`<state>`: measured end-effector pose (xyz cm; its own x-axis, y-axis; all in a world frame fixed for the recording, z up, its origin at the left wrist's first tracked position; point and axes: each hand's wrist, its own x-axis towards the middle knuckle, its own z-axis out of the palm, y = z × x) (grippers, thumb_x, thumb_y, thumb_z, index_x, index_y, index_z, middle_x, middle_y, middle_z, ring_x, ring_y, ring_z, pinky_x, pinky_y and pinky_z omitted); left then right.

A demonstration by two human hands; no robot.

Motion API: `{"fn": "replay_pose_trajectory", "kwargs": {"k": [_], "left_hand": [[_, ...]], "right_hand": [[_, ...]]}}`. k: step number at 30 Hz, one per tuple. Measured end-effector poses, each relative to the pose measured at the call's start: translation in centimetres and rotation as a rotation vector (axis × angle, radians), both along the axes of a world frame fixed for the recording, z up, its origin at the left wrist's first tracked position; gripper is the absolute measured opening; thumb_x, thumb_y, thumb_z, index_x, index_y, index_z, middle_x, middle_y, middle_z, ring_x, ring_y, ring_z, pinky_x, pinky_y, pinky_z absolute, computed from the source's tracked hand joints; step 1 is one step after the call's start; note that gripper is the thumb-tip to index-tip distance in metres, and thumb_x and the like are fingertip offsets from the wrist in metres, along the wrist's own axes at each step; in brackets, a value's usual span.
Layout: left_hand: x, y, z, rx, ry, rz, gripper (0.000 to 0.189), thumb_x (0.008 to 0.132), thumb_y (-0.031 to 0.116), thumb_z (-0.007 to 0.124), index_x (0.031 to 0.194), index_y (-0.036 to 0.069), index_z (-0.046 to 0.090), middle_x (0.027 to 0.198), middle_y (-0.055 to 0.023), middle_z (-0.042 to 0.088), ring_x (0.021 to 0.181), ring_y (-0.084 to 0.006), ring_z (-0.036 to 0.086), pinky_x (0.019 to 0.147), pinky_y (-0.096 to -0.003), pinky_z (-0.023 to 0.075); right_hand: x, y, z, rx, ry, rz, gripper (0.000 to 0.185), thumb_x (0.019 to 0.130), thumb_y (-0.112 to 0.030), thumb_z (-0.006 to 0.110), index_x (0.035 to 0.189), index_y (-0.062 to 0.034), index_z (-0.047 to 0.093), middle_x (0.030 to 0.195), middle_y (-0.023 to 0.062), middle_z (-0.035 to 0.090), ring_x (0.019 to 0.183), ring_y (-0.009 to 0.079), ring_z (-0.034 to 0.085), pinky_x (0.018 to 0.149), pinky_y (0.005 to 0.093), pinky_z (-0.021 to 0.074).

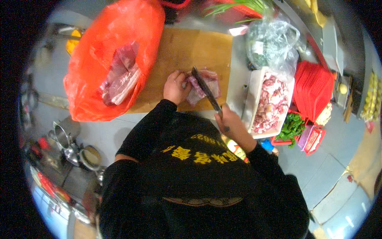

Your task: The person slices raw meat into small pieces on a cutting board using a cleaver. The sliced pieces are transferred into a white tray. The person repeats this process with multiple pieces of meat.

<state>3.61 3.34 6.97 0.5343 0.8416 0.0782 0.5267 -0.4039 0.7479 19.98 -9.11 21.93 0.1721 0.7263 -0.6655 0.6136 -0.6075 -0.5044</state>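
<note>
A slab of raw meat lies near the right side of a brown cutting board. My left hand presses on the meat's left end with curled fingers. In my right hand is the handle of a cleaver or broad kitchen knife, its dark blade lying across the meat. Whether the edge has entered the meat cannot be told. Left of the board, larger pieces of raw meat lie in an open red plastic bag. A white tub of cut meat chunks stands to the right.
Behind the tub are clear plastic bags and green stalks. Stacked red baskets and a basket of green leafy peppers or vegetables stand farther right. Metal pots are at the lower left. A small part of another person's hand shows beyond my right sleeve.
</note>
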Motion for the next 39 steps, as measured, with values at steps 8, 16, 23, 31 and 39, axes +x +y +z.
{"fn": "replay_pose_trajectory", "kwargs": {"k": [8, 16, 23, 31, 39], "left_hand": [[-0.7, 0.6, -0.1, 0.001, 0.005, -0.108, 0.031, 0.073, 0.014, 0.075, 0.102, 0.005, 0.069, 0.109, -0.0173, 0.064, 0.103, -0.0409, 0.060, 0.091, -0.0483, 0.0512], [-0.6, -0.2, -1.3, 0.033, -0.075, -0.078, 0.031, 0.069, 0.011, 0.076, 0.099, 0.006, 0.070, 0.102, -0.0172, 0.064, 0.098, -0.0411, 0.060, 0.085, -0.0489, 0.0522], [-0.6, 0.1, -1.4, -0.257, -0.208, 0.033, 0.031, 0.070, 0.010, 0.074, 0.101, 0.005, 0.070, 0.101, -0.0162, 0.063, 0.093, -0.0407, 0.060, 0.083, -0.0474, 0.0519], [-2.3, 0.1, 0.4, 0.018, 0.012, -0.218, 0.042, 0.075, 0.011, 0.075, 0.115, 0.003, 0.067, 0.109, -0.0168, 0.064, 0.106, -0.0397, 0.060, 0.091, -0.0446, 0.0518], [-1.4, 0.2, -0.6, -0.195, 0.431, -0.162, 0.066, 0.071, 0.023, 0.078, 0.129, 0.000, 0.056, 0.112, -0.0239, 0.067, 0.111, -0.0432, 0.062, 0.096, -0.0456, 0.0519]], "right_hand": [[-0.6, 5.5, -7.1, 0.421, -0.094, 0.114, 0.032, 0.101, -0.023, 0.055, 0.122, 0.0007, 0.055, 0.102, 0.0262, 0.068, 0.092, 0.0469, 0.066, 0.101, 0.0545, 0.0431], [0.2, 0.1, -7.5, 0.317, -0.116, 0.055, 0.029, 0.098, -0.022, 0.061, 0.111, 0.0015, 0.048, 0.078, 0.0262, 0.063, 0.079, 0.0490, 0.064, 0.065, 0.0527, 0.0498], [1.8, -0.5, -8.1, 0.398, -0.062, 0.112, 0.024, 0.098, -0.020, 0.061, 0.106, -0.0008, 0.049, 0.077, 0.0277, 0.061, 0.073, 0.0474, 0.063, 0.064, 0.0548, 0.0471], [1.7, 1.0, -10.7, 0.449, -0.037, 0.098, 0.026, 0.097, -0.022, 0.062, 0.105, -0.0012, 0.050, 0.083, 0.0286, 0.064, 0.076, 0.0490, 0.064, 0.065, 0.0554, 0.0482], [6.7, -3.3, -8.3, 0.502, -0.156, 0.003, 0.030, 0.097, -0.027, 0.060, 0.107, -0.0005, 0.051, 0.081, 0.0295, 0.063, 0.077, 0.0518, 0.061, 0.066, 0.0582, 0.0474]]}}
